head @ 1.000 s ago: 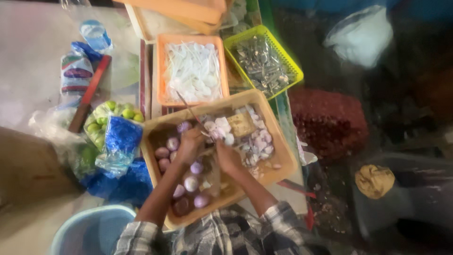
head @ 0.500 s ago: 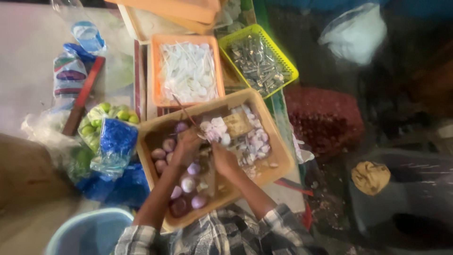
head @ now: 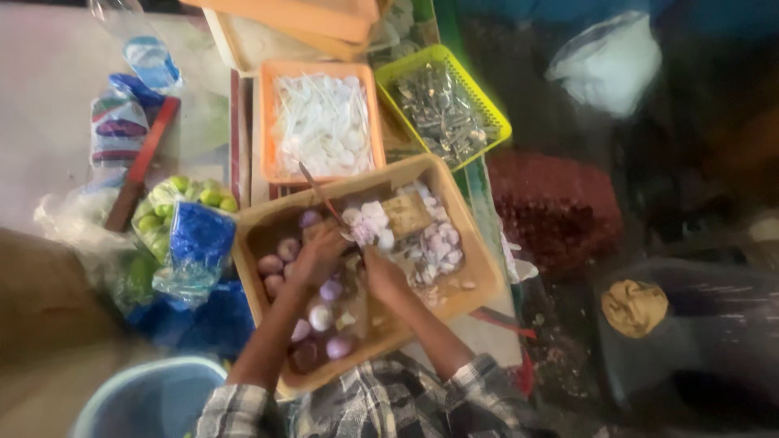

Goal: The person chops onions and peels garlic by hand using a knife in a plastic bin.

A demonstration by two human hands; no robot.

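My left hand grips a knife, blade angled toward the tray's far edge. My right hand pinches an onion mid-tray. Since a second ago both hands sit much the same; the peeling is ongoing. Peeled onions crowd the near left corner, skins pile right.

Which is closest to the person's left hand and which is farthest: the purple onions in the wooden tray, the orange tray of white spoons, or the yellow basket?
From the left hand:
1. Purple onions, right beside it in the wooden tray.
2. Orange tray of white spoons, above the wooden tray.
3. Yellow basket, up and to the right, farthest.
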